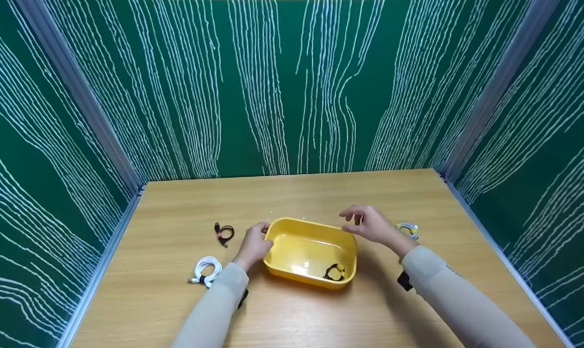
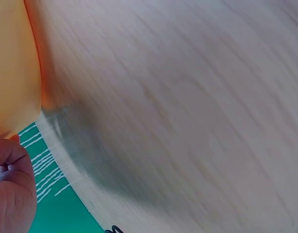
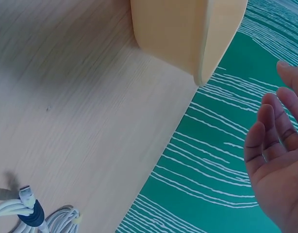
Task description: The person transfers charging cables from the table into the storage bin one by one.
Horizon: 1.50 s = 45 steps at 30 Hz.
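Note:
A yellow plastic bin [image 1: 301,280] sits slightly turned on the table in front of me. My left hand [image 1: 254,247] grips its left rim, thumb over the edge. In the left wrist view that hand [image 2: 13,189] shows curled beside the bin wall [image 2: 15,63]. Over the bin's far right corner is my right hand [image 1: 371,224], fingers loosely bent and holding nothing. The right wrist view shows this hand [image 3: 280,150] apart from the bin [image 3: 173,34]. Inside the bin, near its front right corner, lies a small black coiled cable [image 1: 328,274] with yellow parts.
Left of the bin on the wooden table [image 1: 176,208] lie a short black cable [image 1: 231,233] and a coiled white cable [image 1: 216,263]. A coiled cable with yellow ends [image 1: 408,229] lies beyond my right forearm. The right wrist view shows a white cable [image 3: 30,211] with a dark tie. Green walls [image 1: 292,96] enclose the table.

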Motion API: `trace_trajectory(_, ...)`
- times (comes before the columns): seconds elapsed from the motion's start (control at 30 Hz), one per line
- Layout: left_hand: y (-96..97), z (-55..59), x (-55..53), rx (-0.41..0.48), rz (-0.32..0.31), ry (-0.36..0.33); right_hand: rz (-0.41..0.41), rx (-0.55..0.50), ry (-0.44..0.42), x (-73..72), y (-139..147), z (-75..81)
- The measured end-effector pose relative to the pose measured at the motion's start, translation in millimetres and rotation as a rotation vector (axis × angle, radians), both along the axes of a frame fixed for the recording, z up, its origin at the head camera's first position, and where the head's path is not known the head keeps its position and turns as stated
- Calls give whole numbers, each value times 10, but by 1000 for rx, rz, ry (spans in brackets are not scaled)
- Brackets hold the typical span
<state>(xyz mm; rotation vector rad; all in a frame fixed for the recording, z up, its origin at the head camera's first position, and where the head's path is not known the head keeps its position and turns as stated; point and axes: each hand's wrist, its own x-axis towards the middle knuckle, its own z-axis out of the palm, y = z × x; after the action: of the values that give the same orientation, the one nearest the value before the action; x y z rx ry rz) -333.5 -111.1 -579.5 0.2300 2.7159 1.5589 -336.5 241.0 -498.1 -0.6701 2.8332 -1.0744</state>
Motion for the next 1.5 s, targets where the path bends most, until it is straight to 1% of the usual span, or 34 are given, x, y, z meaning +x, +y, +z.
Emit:
trace_trajectory(0.23, 11, -1, -9, 4, -4, -26, -34, -14, 41, -16, 87, -13)
trace_trajectory(0.33, 12, 4, -7, 6, -7, -23, -56, -21, 36, -29, 130, -8)
trace_trajectory(0.47, 7, 0, 10, -1, -14, 4, -82, -13, 19, -42, 196, 9)
trace_trajectory(0.57, -3, -10, 14, -6, -18, 32, -98, -15, 23, -53, 246, 16)
trace_trajectory(0.63, -6, -13, 15, -7, -19, 37, -108, -19, 28, -62, 282, 14)
trace_trajectory(0.8, -2, 4, 20, 9, -17, 14, -131, -24, 42, -88, 376, 0)
trace_trajectory(1.13, -11, 6, 10, 24, -27, -3, -172, -32, 12, -101, 557, -46)
trace_trajectory(1.37, -6, 4, -6, 27, -20, -31, -189, 19, 12, -96, 622, -119)
trace_trajectory(1.4, -11, -8, -14, 22, -23, -17, -189, 28, 19, -93, 630, -130)
trace_trajectory(1.43, -15, -53, -42, 17, -14, -2, -189, 36, 28, -95, 638, -137)
trace_trajectory(1.5, -10, -56, -42, 7, -15, 26, -190, 45, 41, -97, 652, -145)
